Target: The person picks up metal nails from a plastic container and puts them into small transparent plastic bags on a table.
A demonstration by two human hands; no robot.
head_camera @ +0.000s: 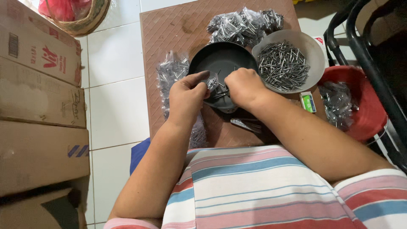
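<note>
Both forearms reach fwd from the striped shirt, meeting over a dark round pan on the brown bench. Left hand: wrist bent, knuckles up, thumb + index pinched together on a small clear bag w/ nails showing inside it. Right hand: curled, back of hand to camera, fingers tucked down at the bag's right side; grip looks closed, but what it pinches is hidden – can't tell if it's the bag or nails. Bag sits between the two hands, just above the pan's near rim; a few loose nails lie in the pan right under the fingers.

Around: grey bowl of loose nails just right of pan, touching its rim. Pile of filled nail bags at far edge of bench; more bagged nails left of pan, beside left hand. Red basin w/ bagged nails off to the right. Small green box near right forearm. Cardboard boxes stacked at left on the white tile floor
</note>
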